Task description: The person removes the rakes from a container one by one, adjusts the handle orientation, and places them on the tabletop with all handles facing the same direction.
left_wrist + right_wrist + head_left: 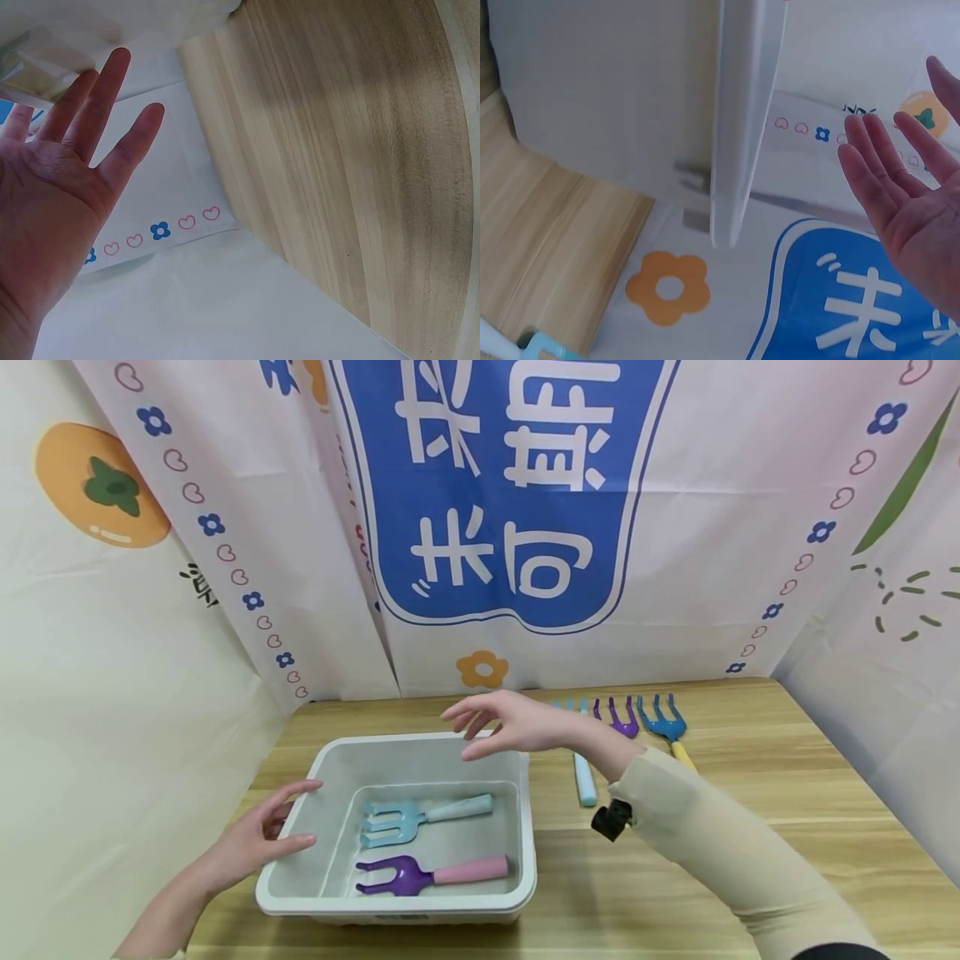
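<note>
A light grey plastic bin (397, 906) stands on the table. Inside it lie a light blue hand fork (401, 822) and, nearer to me, a purple hand fork with a pink handle (468, 870). At the bin's left rim is my left hand (251, 839), thumb and fingers spread and reaching over the edge; whether it touches the rim I cannot tell. My right hand (517, 720) hovers above the far right corner with nothing in it, its fingers loosely extended. In the right wrist view that hand (922, 217) is apart from the bin wall (607, 90).
Right of the bin, more forks lie on the wooden table (750, 793): a light blue one (585, 781), a purple one (624, 723) and a dark blue one with a yellow handle (663, 724). My right forearm partly covers them. A printed cloth (712, 568) hangs behind the table.
</note>
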The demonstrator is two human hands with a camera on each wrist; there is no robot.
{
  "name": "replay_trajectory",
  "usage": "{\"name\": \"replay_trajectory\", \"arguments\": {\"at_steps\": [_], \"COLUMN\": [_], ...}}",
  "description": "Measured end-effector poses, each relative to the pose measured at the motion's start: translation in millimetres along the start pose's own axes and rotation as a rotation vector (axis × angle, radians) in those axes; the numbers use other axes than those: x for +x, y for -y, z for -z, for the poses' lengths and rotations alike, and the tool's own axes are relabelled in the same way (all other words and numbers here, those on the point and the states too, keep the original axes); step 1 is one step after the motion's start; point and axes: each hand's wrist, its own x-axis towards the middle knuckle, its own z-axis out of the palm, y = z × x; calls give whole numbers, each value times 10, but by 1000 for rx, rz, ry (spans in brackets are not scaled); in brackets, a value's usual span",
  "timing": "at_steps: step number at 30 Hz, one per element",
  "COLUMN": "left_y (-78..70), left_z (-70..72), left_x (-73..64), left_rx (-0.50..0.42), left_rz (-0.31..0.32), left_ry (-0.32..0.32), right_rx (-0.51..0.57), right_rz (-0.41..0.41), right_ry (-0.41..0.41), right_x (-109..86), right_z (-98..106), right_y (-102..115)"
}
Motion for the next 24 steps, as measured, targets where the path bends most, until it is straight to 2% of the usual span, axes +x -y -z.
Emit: {"name": "replay_trajectory", "arguments": {"at_steps": [8, 14, 24], "left_y": [-23, -25, -19], "left_z": [-19, -24, -18], "left_x": [4, 5, 7], "left_rx": [-2, -3, -17], "left_rz": [-9, 6, 17], "left_ry": [-7, -11, -6], "right_rx": [-41, -55, -60], "right_rz": [6, -43, -138], "right_ry": [107, 183, 237], "right_x": [248, 363, 451], "right_z": [-197, -359, -545], "right_y": [-72, -222, -440]}}
